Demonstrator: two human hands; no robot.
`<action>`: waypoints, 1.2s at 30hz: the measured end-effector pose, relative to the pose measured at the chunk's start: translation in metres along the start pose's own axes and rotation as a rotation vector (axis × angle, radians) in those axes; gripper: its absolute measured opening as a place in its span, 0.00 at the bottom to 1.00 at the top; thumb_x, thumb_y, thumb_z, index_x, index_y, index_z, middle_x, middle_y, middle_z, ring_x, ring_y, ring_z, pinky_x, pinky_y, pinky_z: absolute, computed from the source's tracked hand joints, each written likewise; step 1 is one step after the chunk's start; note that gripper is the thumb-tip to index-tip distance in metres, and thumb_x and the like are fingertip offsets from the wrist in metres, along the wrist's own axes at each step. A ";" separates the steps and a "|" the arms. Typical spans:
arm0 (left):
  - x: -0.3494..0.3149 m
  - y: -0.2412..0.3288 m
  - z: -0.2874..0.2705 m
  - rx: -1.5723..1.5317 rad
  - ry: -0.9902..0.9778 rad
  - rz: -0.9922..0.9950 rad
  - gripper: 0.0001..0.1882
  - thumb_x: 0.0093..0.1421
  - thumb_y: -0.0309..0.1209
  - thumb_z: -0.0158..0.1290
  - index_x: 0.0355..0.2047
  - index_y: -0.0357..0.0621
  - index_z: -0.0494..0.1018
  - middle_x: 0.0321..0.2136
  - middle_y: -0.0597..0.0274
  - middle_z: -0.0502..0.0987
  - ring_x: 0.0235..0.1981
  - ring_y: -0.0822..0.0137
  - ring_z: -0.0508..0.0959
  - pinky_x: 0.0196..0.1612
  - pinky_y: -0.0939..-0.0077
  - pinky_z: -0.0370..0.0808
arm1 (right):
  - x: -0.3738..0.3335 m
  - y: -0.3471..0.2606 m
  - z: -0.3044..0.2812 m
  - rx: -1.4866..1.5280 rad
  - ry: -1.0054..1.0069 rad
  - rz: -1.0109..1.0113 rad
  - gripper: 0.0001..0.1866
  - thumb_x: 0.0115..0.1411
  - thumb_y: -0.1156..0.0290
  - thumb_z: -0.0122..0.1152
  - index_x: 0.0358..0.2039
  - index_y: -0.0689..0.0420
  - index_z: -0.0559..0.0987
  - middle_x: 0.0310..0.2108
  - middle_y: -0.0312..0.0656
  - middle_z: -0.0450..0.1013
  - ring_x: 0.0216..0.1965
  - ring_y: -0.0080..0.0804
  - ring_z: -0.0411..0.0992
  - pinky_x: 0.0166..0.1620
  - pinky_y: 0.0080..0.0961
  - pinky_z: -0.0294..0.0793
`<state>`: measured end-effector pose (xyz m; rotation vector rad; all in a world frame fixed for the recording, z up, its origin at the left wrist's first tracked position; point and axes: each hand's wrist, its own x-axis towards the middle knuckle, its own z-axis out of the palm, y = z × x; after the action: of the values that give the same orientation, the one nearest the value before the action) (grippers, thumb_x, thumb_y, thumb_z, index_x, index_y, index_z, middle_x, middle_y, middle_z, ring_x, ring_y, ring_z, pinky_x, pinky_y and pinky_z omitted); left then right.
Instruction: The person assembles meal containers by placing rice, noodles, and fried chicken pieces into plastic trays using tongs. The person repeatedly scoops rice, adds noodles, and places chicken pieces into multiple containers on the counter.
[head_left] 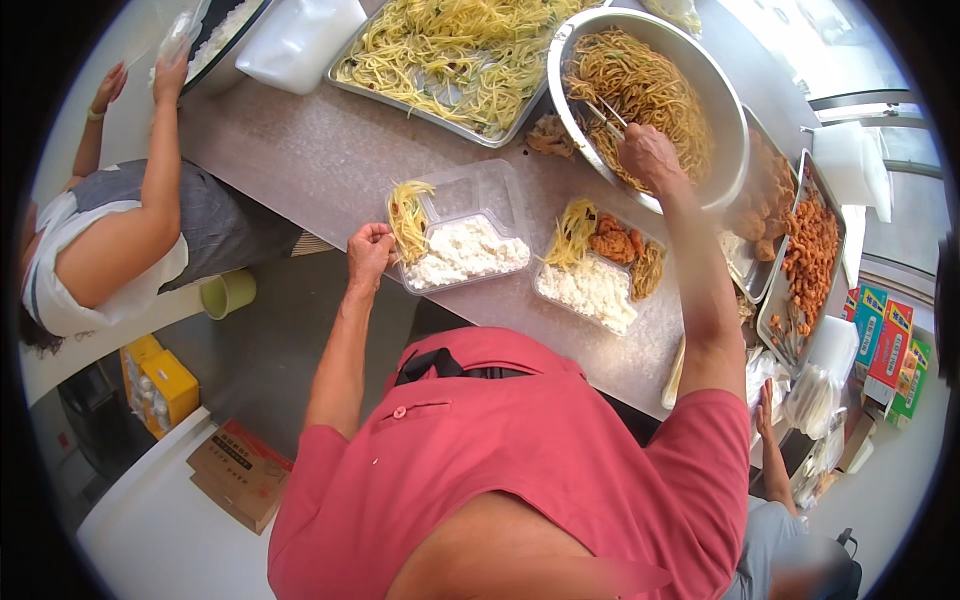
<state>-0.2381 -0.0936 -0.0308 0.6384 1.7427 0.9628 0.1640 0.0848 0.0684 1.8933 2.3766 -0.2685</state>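
My left hand pinches the left rim of a see-through compartment meal box on the steel table. White rice fills its large near compartment, and pale yellow shreds, perhaps potato, lie in the far left one. The other compartments show bare plastic. My right hand grips metal tongs, their tips among brown noodles in a big steel bowl. Just right of the first box stands a second meal box with rice, yellow shreds, reddish fried pieces and brown noodles.
A tray of yellow shreds lies at the back. On the right are trays of browned pieces. A co-worker at left handles a plastic box beside a rice tub. Another person's hand shows lower right.
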 end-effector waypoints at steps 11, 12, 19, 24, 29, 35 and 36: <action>0.008 0.000 0.027 -0.048 -0.073 0.051 0.04 0.52 0.20 0.49 0.30 0.37 0.70 0.21 0.66 0.73 0.19 0.79 0.72 0.18 0.86 0.71 | -0.061 0.039 -0.054 -0.010 -0.224 -0.003 0.13 0.49 0.67 0.55 0.25 0.66 0.77 0.23 0.56 0.73 0.27 0.49 0.74 0.31 0.40 0.72; 0.009 -0.002 0.028 -0.048 -0.063 0.051 0.04 0.52 0.20 0.50 0.30 0.37 0.70 0.21 0.66 0.73 0.19 0.79 0.72 0.18 0.86 0.71 | -0.068 0.034 -0.064 -0.059 -0.193 -0.006 0.15 0.50 0.65 0.56 0.24 0.67 0.76 0.23 0.56 0.73 0.27 0.48 0.74 0.32 0.39 0.72; 0.009 0.003 0.029 -0.037 -0.084 0.048 0.04 0.52 0.21 0.50 0.29 0.38 0.70 0.21 0.66 0.72 0.18 0.79 0.71 0.18 0.86 0.71 | -0.075 0.015 -0.056 -0.251 -0.147 -0.042 0.09 0.53 0.73 0.49 0.27 0.67 0.72 0.25 0.54 0.73 0.26 0.43 0.75 0.27 0.38 0.74; 0.010 0.001 0.029 -0.062 -0.084 0.054 0.04 0.52 0.20 0.50 0.30 0.38 0.70 0.20 0.67 0.72 0.18 0.79 0.71 0.18 0.86 0.71 | -0.063 0.013 -0.039 -0.434 -0.026 -0.146 0.08 0.54 0.78 0.46 0.29 0.70 0.71 0.26 0.52 0.71 0.27 0.41 0.76 0.26 0.33 0.76; 0.010 -0.003 0.026 -0.064 -0.080 0.055 0.04 0.53 0.20 0.50 0.30 0.38 0.70 0.21 0.67 0.72 0.19 0.79 0.71 0.19 0.86 0.71 | -0.060 0.010 -0.050 -0.534 0.025 -0.254 0.07 0.56 0.76 0.47 0.30 0.69 0.71 0.26 0.50 0.71 0.26 0.36 0.75 0.28 0.29 0.77; 0.012 -0.004 0.024 -0.064 -0.106 0.046 0.04 0.54 0.21 0.51 0.31 0.39 0.70 0.21 0.69 0.72 0.19 0.80 0.71 0.20 0.87 0.72 | -0.004 0.023 -0.051 -0.808 0.042 -0.425 0.10 0.56 0.71 0.51 0.35 0.66 0.72 0.26 0.45 0.70 0.27 0.32 0.74 0.27 0.28 0.75; 0.012 -0.004 0.025 -0.078 -0.105 0.051 0.04 0.53 0.21 0.50 0.31 0.38 0.70 0.21 0.68 0.72 0.19 0.80 0.71 0.19 0.86 0.72 | 0.003 0.026 -0.052 -0.763 0.067 -0.413 0.09 0.55 0.72 0.51 0.33 0.65 0.74 0.26 0.46 0.72 0.27 0.35 0.74 0.28 0.31 0.76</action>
<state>-0.2189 -0.0785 -0.0446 0.6737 1.5954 1.0097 0.1907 0.1037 0.1162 1.0812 2.3796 0.6032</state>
